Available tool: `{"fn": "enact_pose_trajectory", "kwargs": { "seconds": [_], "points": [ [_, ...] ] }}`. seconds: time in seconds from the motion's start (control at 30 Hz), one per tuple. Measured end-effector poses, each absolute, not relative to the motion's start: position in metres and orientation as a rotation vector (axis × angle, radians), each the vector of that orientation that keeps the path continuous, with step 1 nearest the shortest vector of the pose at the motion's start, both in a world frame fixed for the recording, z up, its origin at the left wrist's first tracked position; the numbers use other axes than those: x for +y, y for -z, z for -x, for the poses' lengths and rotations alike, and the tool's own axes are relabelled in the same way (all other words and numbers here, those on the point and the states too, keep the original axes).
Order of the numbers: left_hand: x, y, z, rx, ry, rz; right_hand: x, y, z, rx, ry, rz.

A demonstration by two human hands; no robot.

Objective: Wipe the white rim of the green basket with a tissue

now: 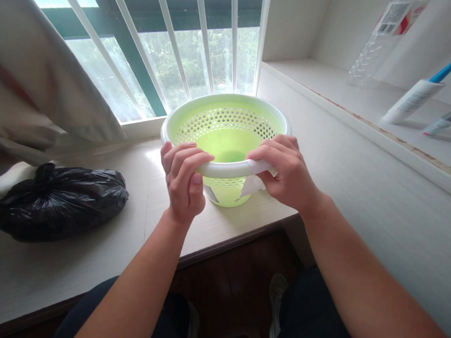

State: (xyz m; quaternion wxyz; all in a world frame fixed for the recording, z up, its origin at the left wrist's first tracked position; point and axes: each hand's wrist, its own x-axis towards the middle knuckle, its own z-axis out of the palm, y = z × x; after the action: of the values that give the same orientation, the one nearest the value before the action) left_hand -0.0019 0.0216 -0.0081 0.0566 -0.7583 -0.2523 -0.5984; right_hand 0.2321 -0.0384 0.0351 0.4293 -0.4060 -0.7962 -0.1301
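Note:
A light green plastic wastebasket (223, 139) with a white rim and a band of round holes stands upright on the pale window ledge (154, 206). My left hand (185, 180) grips the near left of its rim, fingers over the top and thumb below. On the near right of the rim, my right hand (282, 169) is closed in the same way. A torn whitish label hangs on the front wall of the wastebasket, partly behind my right hand. No bag lines the inside that I can see.
To the left lies a knotted black plastic bag (64, 200), filled with something. A curtain (27, 80) hangs behind it, beside the barred window (188, 52). On the right shelf stand a clear bottle (372, 48), a white tube (413, 101) and another slim item (450, 119).

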Motion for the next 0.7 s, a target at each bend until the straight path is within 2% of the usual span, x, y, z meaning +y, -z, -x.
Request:
{"fn": "enact_pose_trajectory", "kwargs": {
  "seconds": [0.7],
  "points": [
    [0.0218,0.0086,0.0024,-0.781,1.802,2.295,-0.0382,-0.0346,-0.2325,-1.991,0.326,1.015]
  ]
}}
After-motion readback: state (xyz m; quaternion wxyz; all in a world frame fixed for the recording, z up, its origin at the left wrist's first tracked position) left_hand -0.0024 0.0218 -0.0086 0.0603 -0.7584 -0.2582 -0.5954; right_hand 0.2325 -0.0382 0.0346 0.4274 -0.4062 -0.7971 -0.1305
